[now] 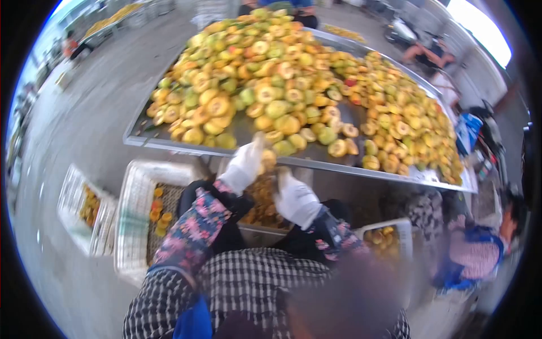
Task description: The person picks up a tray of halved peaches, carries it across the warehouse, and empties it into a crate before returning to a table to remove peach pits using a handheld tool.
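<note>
My left hand (244, 165), in a white glove, is at the near edge of the metal table (237, 129), with its fingers closed around a yellow peach (267, 160). My right hand (297, 200), also gloved in white, is just to the right and slightly lower. Its fingers are curled together near the peach, and blur hides what they hold, if anything. Below both hands, between my knees, a container of small orange-yellow fruit pieces (261, 204) is partly covered by my arms. A large heap of halved yellow and green peaches (265, 73) lies on the table beyond.
A second heap of peach halves (401, 118) covers the table's right side. White plastic crates (132, 226) with some fruit stand at my left, and another crate (403, 237) is at my right. A person in blue (480, 254) sits farther right. Other people are at the far side.
</note>
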The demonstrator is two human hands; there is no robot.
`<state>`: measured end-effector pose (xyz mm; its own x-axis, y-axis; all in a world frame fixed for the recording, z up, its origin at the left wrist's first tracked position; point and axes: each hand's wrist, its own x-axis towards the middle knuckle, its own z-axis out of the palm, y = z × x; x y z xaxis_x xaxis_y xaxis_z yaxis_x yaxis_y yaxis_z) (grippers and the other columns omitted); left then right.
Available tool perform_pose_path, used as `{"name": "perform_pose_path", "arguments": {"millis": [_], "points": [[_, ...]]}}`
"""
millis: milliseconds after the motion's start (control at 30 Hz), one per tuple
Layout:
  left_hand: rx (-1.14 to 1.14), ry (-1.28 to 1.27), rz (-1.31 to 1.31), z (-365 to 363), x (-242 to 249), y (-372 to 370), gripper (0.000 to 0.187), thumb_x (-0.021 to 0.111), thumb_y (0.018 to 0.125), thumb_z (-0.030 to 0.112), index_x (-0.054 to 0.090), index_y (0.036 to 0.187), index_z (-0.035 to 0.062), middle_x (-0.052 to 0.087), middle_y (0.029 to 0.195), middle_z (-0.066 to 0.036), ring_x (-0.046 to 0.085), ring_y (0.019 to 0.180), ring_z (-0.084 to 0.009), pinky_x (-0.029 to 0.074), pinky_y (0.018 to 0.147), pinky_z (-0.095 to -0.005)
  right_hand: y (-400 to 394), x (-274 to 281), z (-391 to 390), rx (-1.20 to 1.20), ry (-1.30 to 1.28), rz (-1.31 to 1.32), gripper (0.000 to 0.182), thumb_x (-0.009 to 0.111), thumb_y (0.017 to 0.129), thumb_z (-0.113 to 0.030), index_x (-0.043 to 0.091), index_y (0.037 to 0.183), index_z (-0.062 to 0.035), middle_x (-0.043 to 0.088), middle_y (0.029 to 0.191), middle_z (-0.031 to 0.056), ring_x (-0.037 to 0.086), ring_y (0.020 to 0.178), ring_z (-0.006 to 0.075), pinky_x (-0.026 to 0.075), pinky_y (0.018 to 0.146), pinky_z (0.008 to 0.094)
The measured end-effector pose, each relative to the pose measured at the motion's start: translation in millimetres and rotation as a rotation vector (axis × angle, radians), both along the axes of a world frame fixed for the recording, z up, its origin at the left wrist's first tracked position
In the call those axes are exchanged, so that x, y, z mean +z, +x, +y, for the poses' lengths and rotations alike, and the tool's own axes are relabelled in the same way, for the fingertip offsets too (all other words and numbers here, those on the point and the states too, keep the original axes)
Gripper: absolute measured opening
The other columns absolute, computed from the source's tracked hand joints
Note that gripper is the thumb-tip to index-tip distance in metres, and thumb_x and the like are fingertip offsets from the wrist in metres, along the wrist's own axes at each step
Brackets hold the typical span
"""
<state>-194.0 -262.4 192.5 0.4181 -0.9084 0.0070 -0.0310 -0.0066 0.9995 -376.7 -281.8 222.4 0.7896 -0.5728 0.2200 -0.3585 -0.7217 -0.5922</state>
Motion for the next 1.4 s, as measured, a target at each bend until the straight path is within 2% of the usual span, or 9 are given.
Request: {"name": "perform_pose_path", "arguments": {"millis": [233, 500, 667, 833, 967, 1200, 1267, 1333, 1400], "points": [[0.165, -0.545, -0.098, -8, 6, -44, 0.048, 0.030, 0.104, 0.040, 0.054, 0.118, 0.0014, 0.062, 0.099, -0.005, 0.057, 0.087, -0.0142, 0.048, 0.079, -0.0279, -5, -17, -10, -0.022, 0.224, -0.249, 0.048, 0.056, 0.087, -0.013, 0.035, 0.127, 0.0041, 0.059, 0.084, 0.0309, 0.059, 0.079, 0.0483, 0.046, 0.068, 0.0516], [-0.099, 0.008, 0.437, 8, 8, -34, 0.061, 0.035, 0.101, 0.051, 0.062, 0.083, 0.0004, 0.066, 0.076, -0.012, 0.064, 0.067, -0.0185, 0.051, 0.066, -0.0281, -28, -30, -12, 0.232, -0.030, 0.024, 0.038, 0.055, 0.089, -0.016, 0.041, 0.119, 0.0037, 0.061, 0.081, 0.0289, 0.060, 0.078, 0.0472, 0.047, 0.067, 0.0511], [-0.160, 0.110, 0.545, 5, 21, -31, 0.066, 0.037, 0.099, 0.056, 0.061, 0.074, -0.0001, 0.065, 0.074, -0.013, 0.064, 0.065, -0.0224, 0.053, 0.064, -0.0317, -23, -17, 3, 0.133, 0.479, 0.021, 0.038, 0.056, 0.092, -0.020, 0.044, 0.119, 0.0038, 0.060, 0.091, 0.0291, 0.062, 0.084, 0.0417, 0.047, 0.071, 0.0471], [-0.161, 0.083, 0.755, -3, 21, -28, 0.064, 0.040, 0.097, 0.058, 0.060, 0.073, 0.0018, 0.063, 0.074, -0.014, 0.063, 0.065, -0.0261, 0.054, 0.061, -0.0373, -18, -9, 8, 0.115, 1.494, -0.277, 0.016, 0.051, 0.099, -0.020, 0.049, 0.111, -0.0108, 0.048, 0.072, -0.0034, 0.045, 0.050, 0.0107, 0.036, 0.044, 0.0259], [0.030, 0.031, 0.965, -8, 28, -45, 0.059, 0.041, 0.097, 0.055, 0.059, 0.082, 0.0003, 0.065, 0.079, -0.015, 0.063, 0.059, -0.0267, 0.055, 0.059, -0.0370, -21, -2, 9, 0.057, 1.825, -0.442, 0.013, 0.051, 0.099, -0.020, 0.050, 0.109, -0.0130, 0.039, 0.066, -0.0044, 0.033, 0.044, 0.0064, 0.024, 0.039, 0.0215], [0.255, -0.001, 0.217, 5, 22, 22, 0.042, 0.057, 0.095, 0.038, 0.069, 0.081, 0.0002, 0.067, 0.071, -0.005, 0.059, 0.058, -0.0087, 0.046, 0.052, -0.0245, -40, -20, 7, 0.034, 1.501, -0.307, 0.017, 0.051, 0.099, -0.024, 0.053, 0.110, -0.0117, 0.044, 0.066, -0.0005, 0.037, 0.043, 0.0093, 0.030, 0.039, 0.0223], [0.381, 0.301, -0.819, 40, 54, 83, 0.032, 0.060, 0.090, 0.039, 0.072, 0.092, 0.0093, 0.070, 0.079, -0.007, 0.065, 0.072, -0.0228, 0.051, 0.068, -0.0330, -55, -93, -3, 0.125, 0.582, -0.147, 0.034, 0.052, 0.098, -0.022, 0.044, 0.126, -0.0050, 0.057, 0.077, 0.0061, 0.056, 0.059, 0.0155, 0.046, 0.054, 0.0308], [0.448, 0.499, -1.173, 55, 43, 115, 0.041, 0.062, 0.084, 0.045, 0.068, 0.108, 0.0131, 0.067, 0.107, -0.014, 0.062, 0.102, -0.0310, 0.047, 0.091, -0.0422, -54, -46, 3, -0.042, 0.669, 0.238, 0.046, 0.052, 0.094, -0.018, 0.035, 0.134, -0.0053, 0.062, 0.100, 0.0271, 0.062, 0.090, 0.0425, 0.048, 0.077, 0.0445], [0.401, 0.397, -1.201, 46, 37, 115, 0.043, 0.062, 0.084, 0.045, 0.066, 0.112, 0.0125, 0.066, 0.108, -0.015, 0.063, 0.101, -0.0311, 0.047, 0.091, -0.0408, -53, -77, 5, -0.066, 0.439, 0.176, 0.047, 0.052, 0.093, -0.019, 0.034, 0.135, -0.0059, 0.062, 0.101, 0.0269, 0.062, 0.092, 0.0423, 0.049, 0.078, 0.0447]]}}
